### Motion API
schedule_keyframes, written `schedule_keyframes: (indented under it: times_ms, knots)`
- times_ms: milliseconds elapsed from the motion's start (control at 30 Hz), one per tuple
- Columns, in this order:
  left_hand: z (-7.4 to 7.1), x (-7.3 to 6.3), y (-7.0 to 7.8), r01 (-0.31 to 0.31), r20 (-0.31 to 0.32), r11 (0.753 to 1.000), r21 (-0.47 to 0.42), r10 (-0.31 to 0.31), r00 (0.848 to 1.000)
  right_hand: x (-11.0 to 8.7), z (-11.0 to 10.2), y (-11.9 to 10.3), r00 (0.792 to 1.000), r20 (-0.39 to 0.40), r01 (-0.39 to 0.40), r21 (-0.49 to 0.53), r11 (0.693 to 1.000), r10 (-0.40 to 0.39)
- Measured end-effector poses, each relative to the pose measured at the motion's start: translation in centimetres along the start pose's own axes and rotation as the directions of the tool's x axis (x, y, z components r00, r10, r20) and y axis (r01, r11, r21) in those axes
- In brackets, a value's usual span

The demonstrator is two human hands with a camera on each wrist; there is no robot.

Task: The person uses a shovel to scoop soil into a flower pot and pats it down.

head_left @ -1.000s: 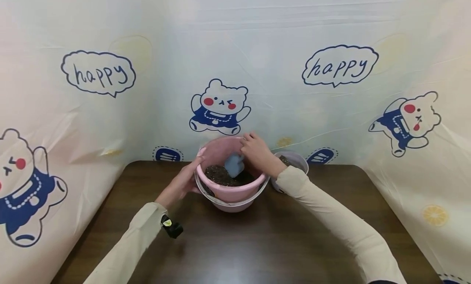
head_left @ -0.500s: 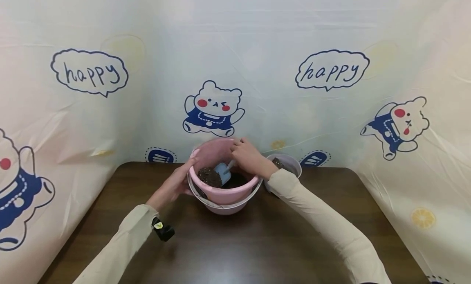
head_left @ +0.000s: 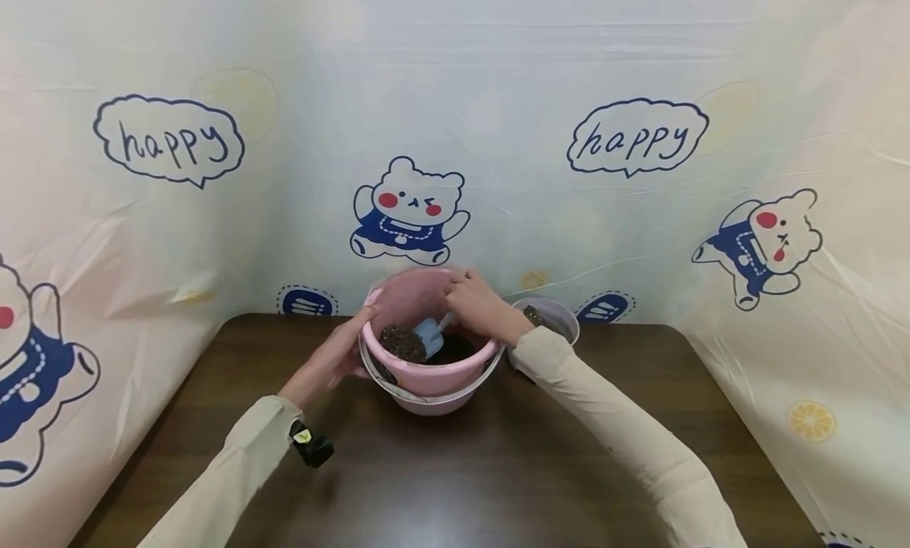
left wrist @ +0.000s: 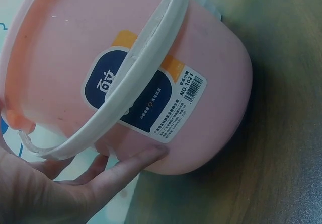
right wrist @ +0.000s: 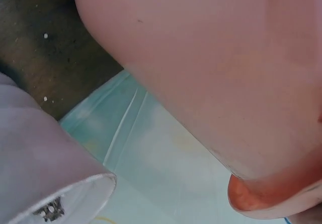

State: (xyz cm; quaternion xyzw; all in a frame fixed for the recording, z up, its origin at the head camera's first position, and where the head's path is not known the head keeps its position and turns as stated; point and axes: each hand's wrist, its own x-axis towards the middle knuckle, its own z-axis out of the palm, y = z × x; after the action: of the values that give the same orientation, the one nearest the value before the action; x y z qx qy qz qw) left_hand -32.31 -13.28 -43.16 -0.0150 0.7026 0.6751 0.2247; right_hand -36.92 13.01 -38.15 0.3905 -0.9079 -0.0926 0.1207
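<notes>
A pink bucket (head_left: 435, 377) with a white handle (left wrist: 151, 58) stands tilted toward me on the table, dark soil (head_left: 401, 343) heaped at its left inside. My left hand (head_left: 332, 357) grips the bucket's left rim and side. In the left wrist view, a fingertip presses just under the blue-and-white label (left wrist: 151, 103). Reaching over the bucket's right rim, my right hand (head_left: 483, 305) holds the handle of a small blue shovel (head_left: 430, 336). Its blade meets the edge of the soil heap, and its grip is mostly hidden by my fingers.
A pale pot (head_left: 562, 317) with some soil inside stands close behind the bucket to the right. White specks lie on the brown wooden table (right wrist: 35, 48) near it. A printed curtain (head_left: 526, 177) hangs right along the table's back and sides.
My right hand has pushed the shovel left and lower into the bucket, piling soil against the left wall. The left hand keeps its grip; the head view has shifted slightly.
</notes>
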Motion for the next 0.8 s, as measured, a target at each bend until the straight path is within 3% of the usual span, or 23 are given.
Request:
schedule_keyframes:
  times_ms: [167, 300, 567, 800]
  knots:
    - [-0.1, 0.1, 0.0, 0.006, 0.0, 1.0, 0.003, -0.006, 1.0, 0.0, 0.1, 0.2, 1.0, -0.004, -0.002, 0.029, 1.0, 0.002]
    - [-0.1, 0.0, 0.0, 0.009, 0.001, 1.0, 0.007, -0.009, 1.0, -0.1, 0.1, 0.3, 1.0, 0.001, 0.021, 0.125, 0.992, -0.021]
    - [-0.2, -0.2, -0.1, -0.008, 0.0, 1.0, 0.005, 0.008, 1.0, 0.0, -0.2, 0.6, 0.995, -0.016, 0.097, 0.325, 0.941, -0.097]
    - [-0.1, 0.1, -0.1, 0.002, -0.019, 1.0, 0.013, -0.002, 1.0, -0.3, -0.1, 1.2, 0.986, -0.056, 0.166, 0.373, 0.913, -0.156]
